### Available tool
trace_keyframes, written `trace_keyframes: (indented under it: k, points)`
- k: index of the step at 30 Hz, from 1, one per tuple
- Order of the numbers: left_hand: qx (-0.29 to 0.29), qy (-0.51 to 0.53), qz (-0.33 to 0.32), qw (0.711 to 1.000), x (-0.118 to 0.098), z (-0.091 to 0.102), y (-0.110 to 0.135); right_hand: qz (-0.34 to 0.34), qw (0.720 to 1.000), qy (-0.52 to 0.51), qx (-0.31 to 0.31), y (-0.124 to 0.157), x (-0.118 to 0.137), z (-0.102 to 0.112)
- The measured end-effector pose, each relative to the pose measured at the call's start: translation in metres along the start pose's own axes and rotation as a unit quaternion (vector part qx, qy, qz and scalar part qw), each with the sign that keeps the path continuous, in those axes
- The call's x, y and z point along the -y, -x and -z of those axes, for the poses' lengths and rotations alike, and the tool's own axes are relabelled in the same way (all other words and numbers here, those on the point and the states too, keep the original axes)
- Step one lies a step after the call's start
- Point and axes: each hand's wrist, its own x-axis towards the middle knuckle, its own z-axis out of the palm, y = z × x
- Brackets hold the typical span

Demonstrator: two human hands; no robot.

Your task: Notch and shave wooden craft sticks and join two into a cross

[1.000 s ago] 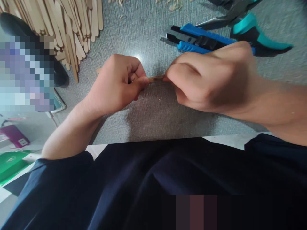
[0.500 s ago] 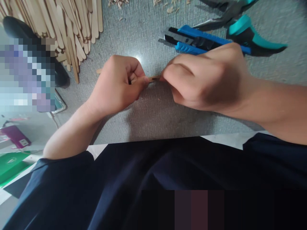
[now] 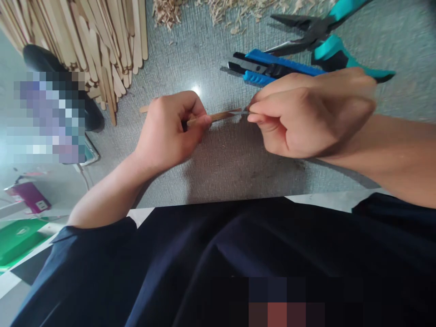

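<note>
My left hand (image 3: 170,131) is closed in a fist around a thin wooden stick (image 3: 221,116) that lies level over the grey table (image 3: 218,163). A short end of the stick pokes out to the left of the fist. My right hand (image 3: 306,116) is closed in a pinch at the stick's right end. A thin grey blade-like tip (image 3: 240,112) shows between its fingertips and rests against the wood. What the rest of that hand holds is hidden.
A blue utility knife (image 3: 269,68) and teal-handled pliers (image 3: 323,38) lie just beyond my right hand. A heap of flat wooden sticks (image 3: 102,41) fills the far left, and wood shavings (image 3: 218,9) lie along the far edge. A green box (image 3: 17,236) sits on the floor.
My right hand has pulled to the right, away from the left fist, baring more of the stick. The view has tilted, so the shavings now show.
</note>
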Motion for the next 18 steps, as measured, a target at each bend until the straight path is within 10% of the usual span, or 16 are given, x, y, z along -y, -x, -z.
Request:
trace_keyframes:
  k: [7, 18]
  points:
    - [-0.087, -0.241, -0.193, 0.947, 0.018, -0.018, 0.008, 0.014, 0.999, 0.029, -0.042, 0.005, 0.001, -0.001]
    - [-0.085, -0.24, -0.216, 0.943, 0.019, -0.02, 0.005, -0.105, 0.987, 0.053, 0.108, 0.002, 0.012, 0.009]
